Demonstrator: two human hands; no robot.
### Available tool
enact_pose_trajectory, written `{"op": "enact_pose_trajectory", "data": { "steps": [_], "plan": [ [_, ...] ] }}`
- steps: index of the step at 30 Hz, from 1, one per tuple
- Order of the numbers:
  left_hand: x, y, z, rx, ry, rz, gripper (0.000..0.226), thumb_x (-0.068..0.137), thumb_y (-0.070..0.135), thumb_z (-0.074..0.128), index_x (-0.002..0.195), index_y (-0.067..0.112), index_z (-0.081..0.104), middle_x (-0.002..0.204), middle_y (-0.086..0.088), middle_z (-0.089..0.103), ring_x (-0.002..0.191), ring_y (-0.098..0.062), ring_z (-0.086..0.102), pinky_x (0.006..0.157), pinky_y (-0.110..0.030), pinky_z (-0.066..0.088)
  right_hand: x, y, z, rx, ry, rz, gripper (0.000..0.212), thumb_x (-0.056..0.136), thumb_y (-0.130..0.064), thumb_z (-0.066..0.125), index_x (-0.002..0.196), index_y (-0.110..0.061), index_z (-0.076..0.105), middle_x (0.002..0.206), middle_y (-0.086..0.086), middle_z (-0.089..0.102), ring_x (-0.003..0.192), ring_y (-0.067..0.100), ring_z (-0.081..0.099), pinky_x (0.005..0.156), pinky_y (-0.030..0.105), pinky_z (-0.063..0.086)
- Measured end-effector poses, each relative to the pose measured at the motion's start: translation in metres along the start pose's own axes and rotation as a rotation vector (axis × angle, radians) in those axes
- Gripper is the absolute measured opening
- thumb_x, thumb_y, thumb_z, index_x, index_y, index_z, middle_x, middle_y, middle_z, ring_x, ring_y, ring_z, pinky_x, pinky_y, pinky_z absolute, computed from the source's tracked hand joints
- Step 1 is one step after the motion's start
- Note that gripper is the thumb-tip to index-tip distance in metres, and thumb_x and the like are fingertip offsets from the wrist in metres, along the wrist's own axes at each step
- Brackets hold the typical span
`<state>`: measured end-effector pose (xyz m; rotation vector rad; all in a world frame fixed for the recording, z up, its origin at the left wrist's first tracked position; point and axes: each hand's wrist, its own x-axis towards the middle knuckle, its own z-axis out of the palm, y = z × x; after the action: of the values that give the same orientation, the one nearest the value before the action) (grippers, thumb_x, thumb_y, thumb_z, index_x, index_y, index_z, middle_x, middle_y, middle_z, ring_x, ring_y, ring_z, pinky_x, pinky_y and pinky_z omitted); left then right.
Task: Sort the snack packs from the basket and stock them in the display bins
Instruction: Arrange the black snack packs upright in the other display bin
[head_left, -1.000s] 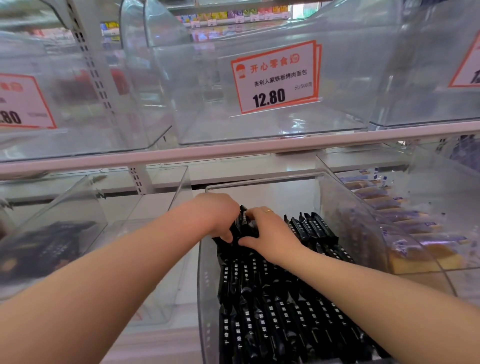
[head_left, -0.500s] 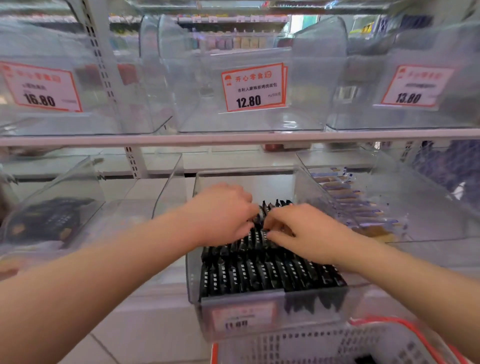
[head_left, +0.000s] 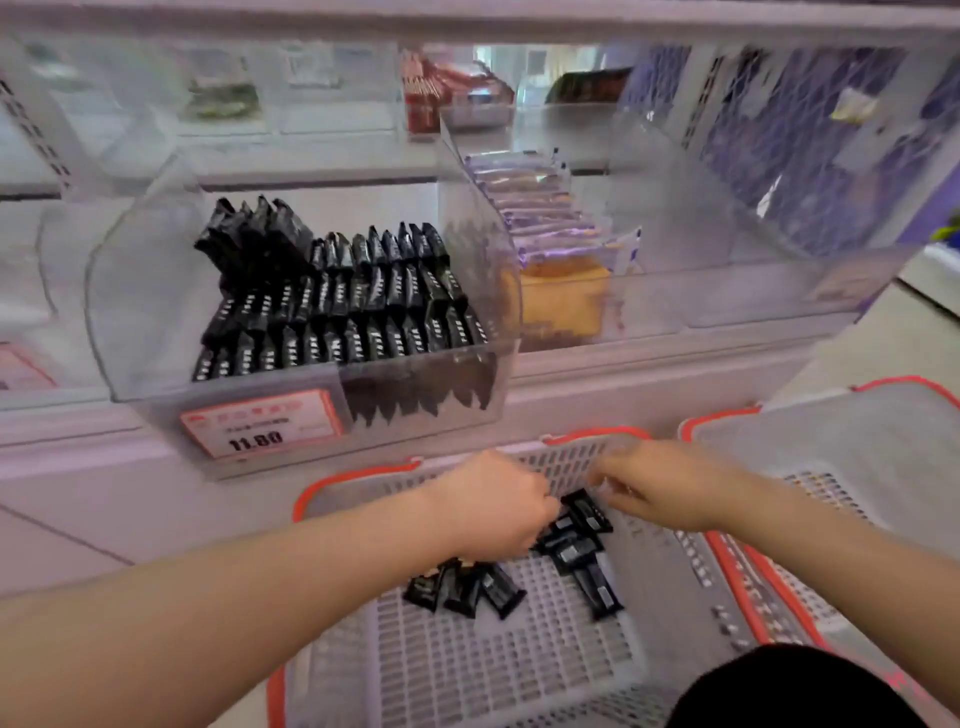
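A white perforated basket (head_left: 358, 475) with a red rim sits on the floor below the shelf, with several black snack packs (head_left: 464, 588) loose in it. Both hands are down inside it. My left hand (head_left: 493, 506) is curled into a fist, its fingers closed on a cluster of black packs (head_left: 574, 553). My right hand (head_left: 662, 488) reaches in from the right and its bent fingertips touch the top pack (head_left: 589, 512); blur hides whether they grip it. Above, a clear display bin (head_left: 130, 312) holds neat rows of the same black packs (head_left: 343, 306).
The bin's front carries a price tag reading 11.80 (head_left: 260, 426). The clear bin to the right holds clear-wrapped cake packs (head_left: 545, 208). A second red-rimmed basket (head_left: 831, 441) stands at the right. A dark rounded shape (head_left: 795, 686) fills the bottom right corner.
Both hands have left the black-pack bin and dropped into the basket below. The view has tilted down, so the upper shelf is out of sight.
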<state>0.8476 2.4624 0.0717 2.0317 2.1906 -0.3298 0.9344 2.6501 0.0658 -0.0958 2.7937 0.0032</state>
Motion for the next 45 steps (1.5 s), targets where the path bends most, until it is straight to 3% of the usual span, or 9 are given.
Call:
{"op": "enact_pose_trajectory", "data": {
  "steps": [12, 18, 24, 28, 31, 34, 36, 39, 45],
  "plan": [
    [0.079, 0.036, 0.209, -0.513, -0.696, -0.327, 0.025, 0.097, 0.019, 0.037, 0.107, 0.004, 0.055, 0.092, -0.012, 0.053, 0.072, -0.024, 0.046, 0.064, -0.037, 0.04, 0.041, 0.054, 0.205, 0.284, -0.438, 0.245, 0.015, 0.093, -0.01, 0.04, 0.103, -0.011, 0.051, 0.115, 0.017, 0.058, 0.103, 0.03, 0.057, 0.082, 0.036, 0.046],
    [0.082, 0.041, 0.265, -0.416, -0.656, -0.361, 0.039, 0.095, 0.016, 0.041, 0.134, 0.011, 0.039, 0.135, -0.009, 0.04, 0.11, -0.028, 0.048, 0.085, -0.04, 0.046, 0.078, 0.026, 0.274, 0.3, -0.553, 0.577, 0.045, 0.097, -0.007, 0.031, 0.141, 0.0, 0.026, 0.144, 0.022, 0.032, 0.13, 0.039, 0.037, 0.103, 0.048, 0.035],
    [0.093, 0.034, 0.297, -0.205, -0.534, -0.181, 0.066, 0.091, 0.004, 0.046, 0.147, 0.008, 0.011, 0.154, -0.011, 0.011, 0.141, -0.027, 0.014, 0.111, -0.038, 0.021, 0.08, 0.003, 0.299, 0.212, -0.319, 0.651, 0.05, 0.087, -0.006, 0.031, 0.135, 0.002, 0.042, 0.12, 0.017, 0.06, 0.1, 0.03, 0.065, 0.08, 0.039, 0.055],
    [0.097, 0.033, 0.311, -0.102, -0.468, -0.111, 0.059, 0.095, 0.006, 0.038, 0.147, 0.003, 0.009, 0.154, -0.016, 0.014, 0.143, -0.026, 0.014, 0.116, -0.037, 0.011, 0.073, 0.013, 0.311, 0.682, -0.281, 0.587, 0.047, 0.09, -0.016, 0.053, 0.129, 0.001, 0.033, 0.117, 0.017, 0.053, 0.099, 0.029, 0.057, 0.073, 0.029, 0.043],
    [0.098, 0.034, 0.312, 0.004, -0.339, -0.016, 0.058, 0.076, 0.027, 0.071, 0.129, 0.012, 0.054, 0.127, -0.006, 0.06, 0.12, -0.017, 0.054, 0.104, -0.029, 0.038, 0.074, 0.019, 0.288, 1.401, -0.453, 0.879, 0.026, 0.086, -0.02, 0.055, 0.106, -0.006, 0.048, 0.084, 0.01, 0.056, 0.072, 0.022, 0.055, 0.065, 0.028, 0.042],
    [0.108, 0.031, 0.31, -0.105, -0.175, 0.016, 0.056, 0.047, 0.024, 0.089, 0.1, 0.014, 0.073, 0.096, -0.001, 0.071, 0.093, -0.014, 0.068, 0.084, -0.023, 0.053, 0.072, 0.026, 0.267, 1.786, -0.515, 1.151, 0.029, 0.09, -0.007, 0.045, 0.119, -0.006, 0.043, 0.108, 0.018, 0.056, 0.09, 0.032, 0.057, 0.077, 0.041, 0.051],
    [0.116, 0.029, 0.304, -0.18, -0.168, -0.037, 0.061, 0.06, 0.025, 0.083, 0.116, 0.008, 0.063, 0.111, -0.007, 0.064, 0.104, -0.018, 0.061, 0.089, -0.025, 0.049, 0.067, 0.029, 0.26, 1.863, -0.474, 1.209, 0.028, 0.093, -0.002, 0.039, 0.121, -0.002, 0.044, 0.113, 0.023, 0.056, 0.095, 0.036, 0.056, 0.078, 0.042, 0.049],
    [0.124, 0.036, 0.297, -0.757, -0.138, -0.328, 0.057, 0.089, 0.03, 0.056, 0.139, 0.011, 0.036, 0.13, -0.004, 0.045, 0.119, -0.018, 0.045, 0.096, -0.026, 0.04, 0.055, 0.032, 0.255, 2.112, -0.276, 1.215, 0.029, 0.09, -0.004, 0.041, 0.118, -0.002, 0.051, 0.112, 0.024, 0.057, 0.092, 0.032, 0.055, 0.07, 0.039, 0.047],
    [0.12, 0.054, 0.265, -2.576, 0.256, -1.256, 0.027, 0.096, 0.024, 0.042, 0.11, 0.008, 0.059, 0.095, -0.008, 0.067, 0.078, -0.016, 0.068, 0.071, -0.029, 0.05, 0.048, 0.036, 0.254, 2.335, -0.048, 1.109, 0.018, 0.086, -0.008, 0.052, 0.103, -0.007, 0.059, 0.083, 0.008, 0.068, 0.075, 0.021, 0.064, 0.062, 0.031, 0.05]
  ]
}}
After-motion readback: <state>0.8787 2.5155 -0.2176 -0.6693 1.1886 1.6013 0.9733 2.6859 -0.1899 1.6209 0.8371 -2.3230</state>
